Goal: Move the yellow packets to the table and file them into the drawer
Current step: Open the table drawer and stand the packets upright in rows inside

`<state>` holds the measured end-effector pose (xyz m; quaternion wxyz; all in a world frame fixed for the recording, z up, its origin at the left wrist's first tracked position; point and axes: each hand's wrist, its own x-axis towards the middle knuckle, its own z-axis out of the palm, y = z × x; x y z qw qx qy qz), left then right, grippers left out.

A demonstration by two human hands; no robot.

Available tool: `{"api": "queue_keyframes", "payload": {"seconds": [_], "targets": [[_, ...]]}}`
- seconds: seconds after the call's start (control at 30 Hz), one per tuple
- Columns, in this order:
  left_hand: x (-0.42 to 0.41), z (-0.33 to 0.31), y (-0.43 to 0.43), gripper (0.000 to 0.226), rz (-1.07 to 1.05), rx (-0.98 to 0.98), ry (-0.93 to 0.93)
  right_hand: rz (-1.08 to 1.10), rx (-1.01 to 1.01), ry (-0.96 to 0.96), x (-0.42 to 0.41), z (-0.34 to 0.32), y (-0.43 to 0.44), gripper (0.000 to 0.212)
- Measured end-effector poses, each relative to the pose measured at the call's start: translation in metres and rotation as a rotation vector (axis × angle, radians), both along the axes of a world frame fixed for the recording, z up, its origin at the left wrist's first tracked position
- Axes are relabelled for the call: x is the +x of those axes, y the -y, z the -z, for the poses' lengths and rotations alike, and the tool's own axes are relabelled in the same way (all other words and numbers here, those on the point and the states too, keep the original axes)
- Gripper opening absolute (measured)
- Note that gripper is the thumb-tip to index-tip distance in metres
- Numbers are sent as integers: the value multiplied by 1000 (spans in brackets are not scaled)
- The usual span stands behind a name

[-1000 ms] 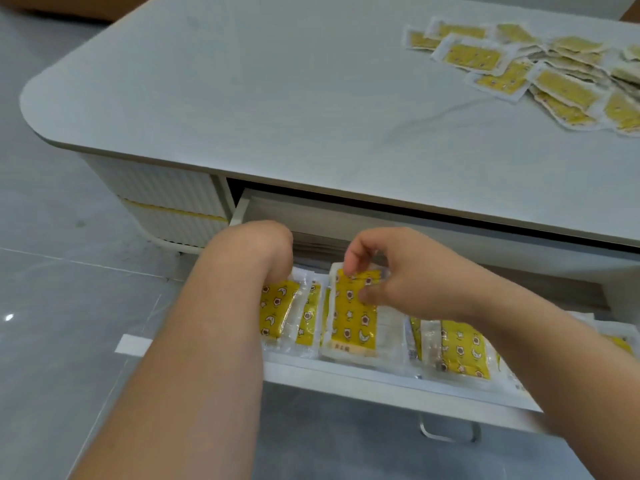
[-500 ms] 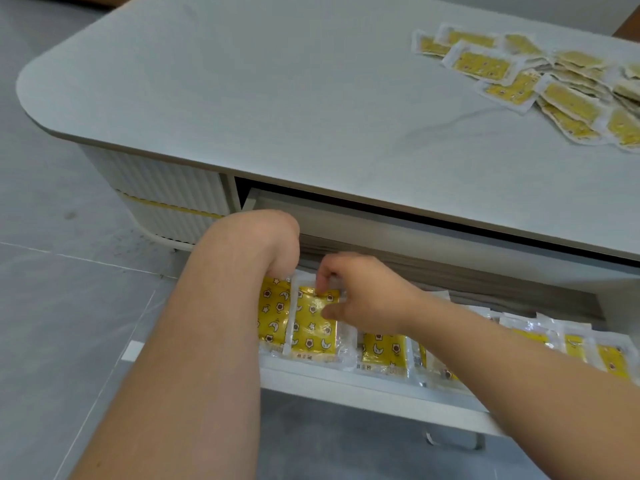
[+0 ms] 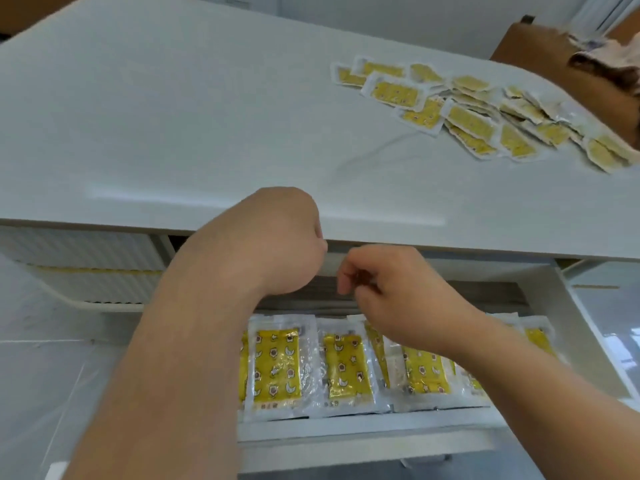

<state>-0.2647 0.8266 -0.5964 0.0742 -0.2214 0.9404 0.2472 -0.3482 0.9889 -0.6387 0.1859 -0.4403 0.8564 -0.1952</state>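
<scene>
Several yellow packets (image 3: 277, 362) stand filed in a row along the front of your open drawer (image 3: 363, 429), overlapping one another. Many more lie in a loose pile (image 3: 467, 116) at the far right of the table top (image 3: 173, 116), well apart from your hands. Your left hand (image 3: 287, 240) hangs over the drawer's left end, wrist bent down; its fingers are hidden, so I cannot tell its grip. Your right hand (image 3: 391, 292) hovers just beside it above the row, fingers curled with tips drawn together; through the blur they seem to pinch nothing. Beyond the table's far right corner sits a cardboard box (image 3: 540, 43).
</scene>
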Motion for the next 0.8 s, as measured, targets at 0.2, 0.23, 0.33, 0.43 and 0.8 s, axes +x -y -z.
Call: {"api": "queue_keyframes", "payload": {"seconds": [0.2,0.23,0.33,0.43,0.8], "targets": [[-28,-15,-35,8,-100,174,-416,292,-197,-98,-49,-39,-45,32],[-45,-14,-38,7,-103,139,-457,343,-241,-146,-66,-41,-51,31],[-113,-5,-44,23,-81,0,-509,495,-319,-335,-133,-39,-65,25],[-188,13,-49,39,6,-208,-456,585,-248,-482,-204,-29,-73,28],[-342,49,-10,85,-55,-445,-407,417,-43,-588,-323,2,-41,92]]}}
